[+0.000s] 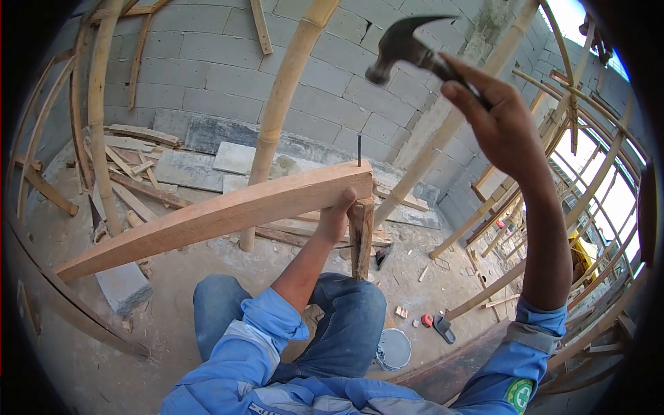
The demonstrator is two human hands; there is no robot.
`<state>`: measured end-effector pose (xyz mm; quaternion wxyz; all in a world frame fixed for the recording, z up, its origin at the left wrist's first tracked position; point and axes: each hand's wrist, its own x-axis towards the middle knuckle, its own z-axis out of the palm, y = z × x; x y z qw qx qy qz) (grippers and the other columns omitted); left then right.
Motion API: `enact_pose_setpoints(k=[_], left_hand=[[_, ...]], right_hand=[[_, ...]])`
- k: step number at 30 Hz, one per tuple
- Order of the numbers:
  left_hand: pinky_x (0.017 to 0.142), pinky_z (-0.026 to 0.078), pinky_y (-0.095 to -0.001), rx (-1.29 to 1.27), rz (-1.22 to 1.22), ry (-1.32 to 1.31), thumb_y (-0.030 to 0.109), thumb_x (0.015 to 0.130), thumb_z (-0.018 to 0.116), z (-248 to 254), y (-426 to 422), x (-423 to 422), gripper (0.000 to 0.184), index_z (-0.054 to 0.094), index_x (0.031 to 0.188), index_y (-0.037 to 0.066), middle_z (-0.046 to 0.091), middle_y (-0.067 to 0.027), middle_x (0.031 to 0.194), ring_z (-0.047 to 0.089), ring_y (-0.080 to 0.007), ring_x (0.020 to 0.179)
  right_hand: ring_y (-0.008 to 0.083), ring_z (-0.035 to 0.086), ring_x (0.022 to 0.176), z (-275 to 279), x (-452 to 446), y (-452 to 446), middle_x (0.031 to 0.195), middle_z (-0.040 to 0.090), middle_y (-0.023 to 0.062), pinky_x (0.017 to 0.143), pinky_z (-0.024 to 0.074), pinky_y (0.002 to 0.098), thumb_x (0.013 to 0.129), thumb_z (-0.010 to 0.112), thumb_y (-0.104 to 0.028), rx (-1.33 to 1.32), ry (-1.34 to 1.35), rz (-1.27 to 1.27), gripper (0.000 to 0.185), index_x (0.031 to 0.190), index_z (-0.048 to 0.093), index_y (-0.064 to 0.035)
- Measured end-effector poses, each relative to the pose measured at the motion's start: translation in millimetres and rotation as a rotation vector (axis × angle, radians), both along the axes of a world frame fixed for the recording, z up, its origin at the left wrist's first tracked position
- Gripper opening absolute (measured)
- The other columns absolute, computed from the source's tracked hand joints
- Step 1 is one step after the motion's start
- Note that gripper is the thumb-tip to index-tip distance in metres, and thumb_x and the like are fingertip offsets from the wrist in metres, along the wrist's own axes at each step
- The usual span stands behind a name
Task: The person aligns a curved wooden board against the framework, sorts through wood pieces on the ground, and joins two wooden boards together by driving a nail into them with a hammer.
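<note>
My right hand [494, 114] is raised at the upper right, its fingers wrapped round the handle of a claw hammer [408, 50]. The hammer's head is in the air, up and to the right of a nail [360, 149]. That nail stands upright in the right end of a long wooden plank [214, 211]. Below that end, my left hand [339, 216] grips the plank, thumb on its near face and the other fingers mostly hidden. A short wooden post [360, 238] stands under the plank's end, close beside this hand.
Bamboo poles [283, 104] rise in front of a grey block wall [214, 62]. Scrap boards [149, 162] lie along its foot. A white bucket [394, 348] and a sandal [444, 328] are on the floor at right. A pale block [123, 287] lies near the plank's left end.
</note>
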<state>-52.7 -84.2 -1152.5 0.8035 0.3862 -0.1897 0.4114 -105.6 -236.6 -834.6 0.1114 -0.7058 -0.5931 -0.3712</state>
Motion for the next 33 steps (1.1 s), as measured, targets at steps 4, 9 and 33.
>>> enact_pose_setpoints(k=[4,9,33], left_hand=[[0.088,0.055,-0.0339,-0.022,0.09,0.02,0.059,0.085,0.073,-11,0,13,0.082,0.049,0.142,0.005,0.063,-0.0113,0.133,0.068,-0.0173,0.1],[0.089,0.055,-0.034,-0.046,0.071,0.007,0.051,0.086,0.075,-14,3,18,0.076,0.05,0.142,0.005,0.064,-0.0101,0.131,0.067,-0.016,0.099],[0.095,0.048,-0.0331,-0.14,0.013,-0.052,0.037,0.086,0.079,-24,0,25,0.056,0.061,0.124,0.001,0.064,-0.0055,0.114,0.06,-0.0151,0.107]], right_hand=[[0.009,0.05,0.057,2,-18,13,0.067,0.063,0.0057,0.058,0.0435,0.0341,0.103,0.06,-0.039,0.024,0.111,-0.046,0.045,0.139,0.064,-0.0125],[0.0194,0.069,0.076,-6,-19,17,0.093,0.076,0.0101,0.072,0.0528,0.038,0.103,0.059,-0.03,-0.241,-0.071,-0.233,0.037,0.137,0.066,-0.015],[0.0015,0.038,0.044,80,-82,28,0.061,0.045,-0.0086,0.036,0.0284,0.0207,0.106,0.057,-0.034,0.722,-0.087,0.494,0.043,0.141,0.059,-0.0095]])
